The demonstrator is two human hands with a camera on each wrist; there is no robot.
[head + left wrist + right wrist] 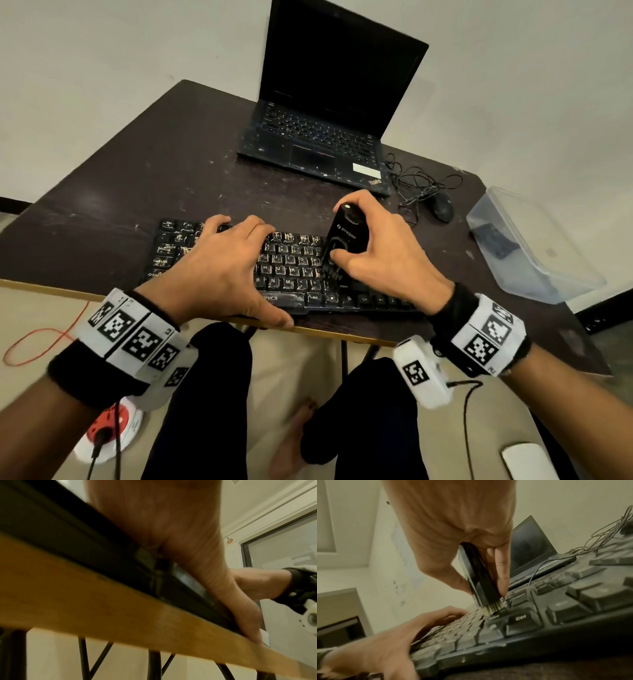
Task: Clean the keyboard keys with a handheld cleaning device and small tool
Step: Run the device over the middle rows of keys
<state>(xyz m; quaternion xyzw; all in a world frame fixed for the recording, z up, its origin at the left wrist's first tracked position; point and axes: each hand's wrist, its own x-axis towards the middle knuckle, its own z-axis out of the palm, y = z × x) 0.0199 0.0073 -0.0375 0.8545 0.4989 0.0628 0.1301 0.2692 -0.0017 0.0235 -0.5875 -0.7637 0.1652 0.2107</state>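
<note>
A dusty black keyboard (pixel 291 270) lies at the front edge of the dark table (pixel 120 178). My left hand (pixel 219 270) is spread flat over the keyboard's left half, fingers reaching its far edge and thumb (pixel 247 622) resting at its front edge. My right hand (pixel 387 260) grips a black handheld cleaning device (pixel 344 233) upright. Its brush tip (pixel 493 608) touches the keys just beyond the Ctrl key (pixel 520 619), on the keyboard's right side. The right wrist view shows my thumb and fingers pinching the device's body (pixel 479 574). No separate small tool is in view.
An open black laptop (pixel 325 120) sits at the back of the table. A wired mouse (pixel 442 205) with a tangled cable (pixel 418 178) lies to its right. A clear plastic container (pixel 527 240) stands at the right edge. A red and white power strip (pixel 109 425) is on the floor.
</note>
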